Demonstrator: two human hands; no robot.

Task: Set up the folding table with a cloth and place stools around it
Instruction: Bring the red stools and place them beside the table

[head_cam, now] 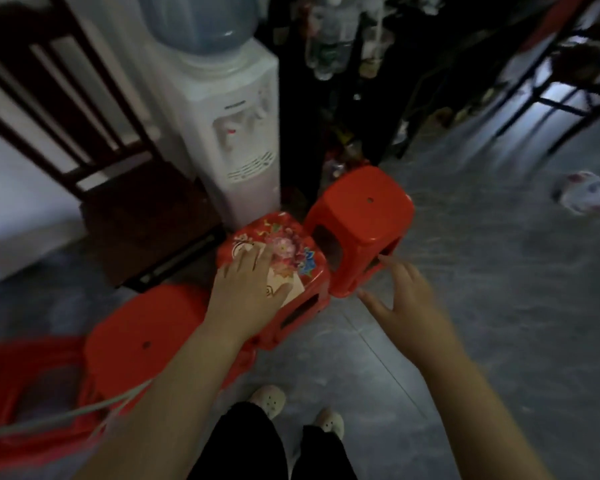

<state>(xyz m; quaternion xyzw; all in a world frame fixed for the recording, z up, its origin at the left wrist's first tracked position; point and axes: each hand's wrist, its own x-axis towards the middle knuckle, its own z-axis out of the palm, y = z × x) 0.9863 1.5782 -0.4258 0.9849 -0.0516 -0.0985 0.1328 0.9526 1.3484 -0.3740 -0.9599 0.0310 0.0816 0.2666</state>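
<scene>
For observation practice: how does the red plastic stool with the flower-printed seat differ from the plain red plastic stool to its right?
The flower-printed stool has a pictured seat; the plain red stool a bare seat with a small hole. The left hand rests on the flower-printed stool; the right hand only nears the plain one. Both stand upright.

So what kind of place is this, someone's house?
Most likely a home, perhaps a dining or living area: a water dispenser stands by a dark wooden chair, low red plastic stools sit on the floor, and the person wears slippers.
</scene>
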